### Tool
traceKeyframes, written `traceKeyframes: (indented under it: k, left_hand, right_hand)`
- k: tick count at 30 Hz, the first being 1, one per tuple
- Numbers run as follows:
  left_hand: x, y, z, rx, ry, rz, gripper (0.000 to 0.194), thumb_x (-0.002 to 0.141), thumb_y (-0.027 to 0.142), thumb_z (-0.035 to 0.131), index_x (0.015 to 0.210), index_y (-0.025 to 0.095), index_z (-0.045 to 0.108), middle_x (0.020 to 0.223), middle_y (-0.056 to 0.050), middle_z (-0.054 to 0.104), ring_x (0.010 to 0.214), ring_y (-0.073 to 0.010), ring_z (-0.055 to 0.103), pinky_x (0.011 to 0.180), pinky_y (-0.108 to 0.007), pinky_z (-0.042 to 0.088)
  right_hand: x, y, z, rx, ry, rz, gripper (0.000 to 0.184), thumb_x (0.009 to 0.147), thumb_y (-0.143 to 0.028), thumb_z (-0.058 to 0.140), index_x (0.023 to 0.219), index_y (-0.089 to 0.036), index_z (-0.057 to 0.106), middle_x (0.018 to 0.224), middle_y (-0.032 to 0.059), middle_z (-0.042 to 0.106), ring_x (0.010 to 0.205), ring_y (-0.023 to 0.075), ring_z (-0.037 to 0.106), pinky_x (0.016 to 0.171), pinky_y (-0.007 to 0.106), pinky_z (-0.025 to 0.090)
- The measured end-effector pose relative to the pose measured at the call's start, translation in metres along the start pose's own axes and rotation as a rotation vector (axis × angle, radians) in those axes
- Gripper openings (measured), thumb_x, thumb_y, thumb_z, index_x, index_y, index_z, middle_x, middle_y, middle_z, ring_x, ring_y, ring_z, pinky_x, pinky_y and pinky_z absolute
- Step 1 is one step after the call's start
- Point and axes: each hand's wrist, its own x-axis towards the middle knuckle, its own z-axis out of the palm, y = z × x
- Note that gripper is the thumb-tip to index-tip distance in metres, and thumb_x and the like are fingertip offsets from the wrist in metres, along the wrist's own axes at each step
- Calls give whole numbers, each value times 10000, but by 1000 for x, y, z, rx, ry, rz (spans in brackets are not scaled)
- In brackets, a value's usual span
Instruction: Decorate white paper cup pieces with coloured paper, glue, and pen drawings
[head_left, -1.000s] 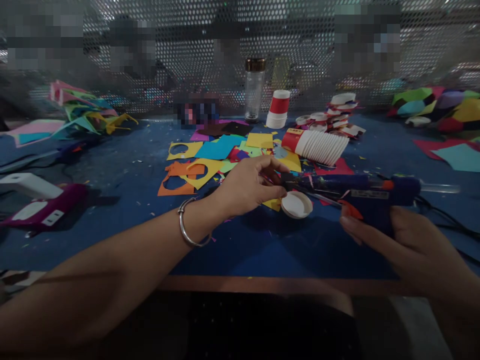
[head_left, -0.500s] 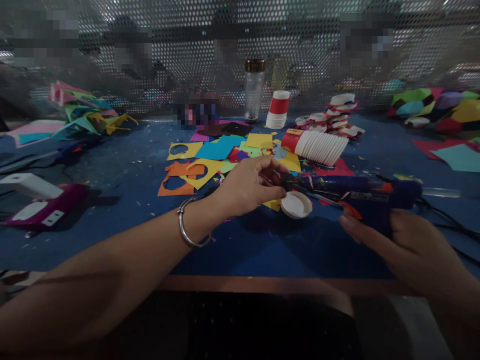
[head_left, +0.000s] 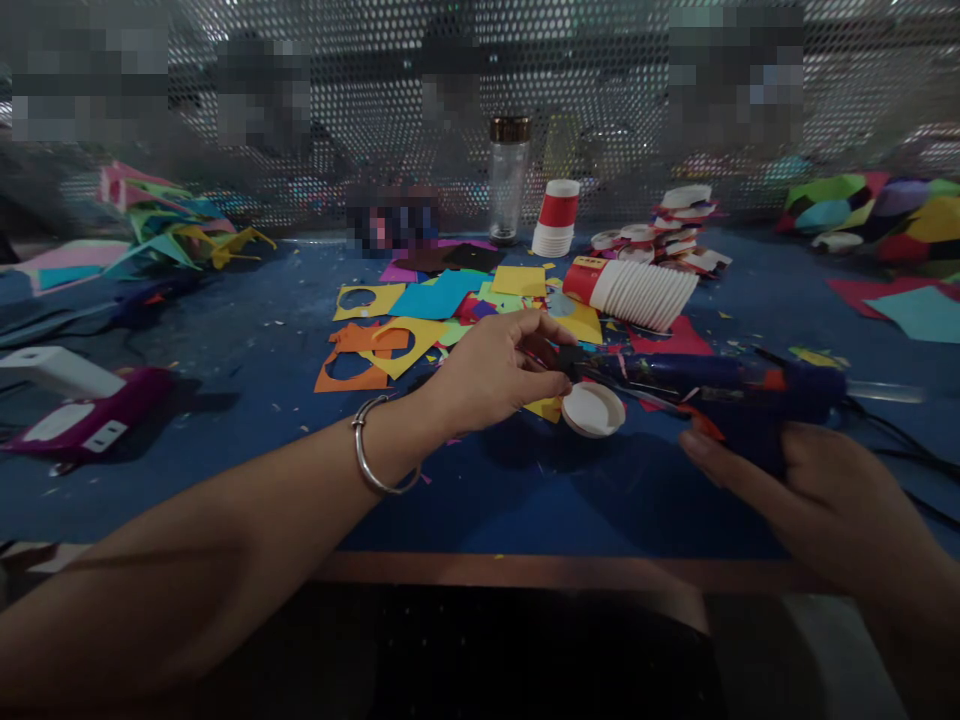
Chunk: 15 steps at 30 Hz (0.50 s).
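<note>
My right hand (head_left: pixel 817 490) is wrapped around the handle of a dark blue glue gun (head_left: pixel 739 390), its orange trigger near the thumb. A clear glue stick (head_left: pixel 885 392) sticks out of the gun's back end. The nozzle points left, toward my left hand (head_left: pixel 502 368), which wears a silver bangle on the wrist. Between the left fingertips is a small black piece (head_left: pixel 574 358), seemingly paper, at the nozzle; whether they touch I cannot tell. Just below, a shallow white cup base (head_left: pixel 592 410) rests on the blue table.
Behind my hands lie cut coloured papers (head_left: pixel 431 297), a toppled stack of paper cups (head_left: pixel 634 290), an upright cup stack (head_left: pixel 556 218) and a glass bottle (head_left: pixel 508 185). A purple power strip (head_left: pixel 97 410) lies left. Black cords (head_left: pixel 892 430) trail right.
The glue gun and my right hand have shifted very slightly to the right. My left hand stays in place with the black piece.
</note>
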Motion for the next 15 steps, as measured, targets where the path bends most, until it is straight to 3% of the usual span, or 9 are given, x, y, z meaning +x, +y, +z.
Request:
traceKeyframes:
  k: [6,11,15]
  left_hand:
    - [0,1,0,-6,3,-12,318,716,2,770,971,142,642,765,28,667,683,-93,640,672,-233,511]
    - [0,2,0,-4,-2,-18,315,719,-3,765,970,135,634,761,27,662,687,-91,642,675,-234,514]
    - [0,2,-1,-4,-7,-18,311,718,9,760,968,143,631,766,28,659,690,-92,645,682,-237,517]
  right_hand:
    - [2,6,1,19,-12,-80,819,720,-1033,253,485,-299,533,398,49,505,367,223,497,401,361,400]
    - [3,-3,1,13,-42,-25,831,632,-1090,163,364,-325,347,387,82,507,353,228,496,427,396,427]
    - [3,-7,-2,17,-40,1,831,588,-1108,150,355,-332,335,412,108,559,382,259,556,466,428,474]
